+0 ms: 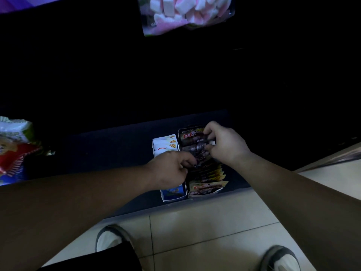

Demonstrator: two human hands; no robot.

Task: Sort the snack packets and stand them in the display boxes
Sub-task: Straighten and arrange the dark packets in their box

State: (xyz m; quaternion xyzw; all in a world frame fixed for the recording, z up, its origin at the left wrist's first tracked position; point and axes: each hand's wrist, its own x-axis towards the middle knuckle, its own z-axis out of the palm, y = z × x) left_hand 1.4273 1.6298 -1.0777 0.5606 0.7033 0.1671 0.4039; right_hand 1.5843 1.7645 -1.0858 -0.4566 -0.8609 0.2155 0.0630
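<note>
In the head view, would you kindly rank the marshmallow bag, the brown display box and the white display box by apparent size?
The marshmallow bag and brown display box: about alike, the bag cropped by the frame.
Then white display box, narrower, partly under the left hand.

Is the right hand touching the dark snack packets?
Touching. The head view shows the right hand pinching the dark packets in the right box.

Two display boxes [205,189] stand side by side on a shelf [117,145].
</note>
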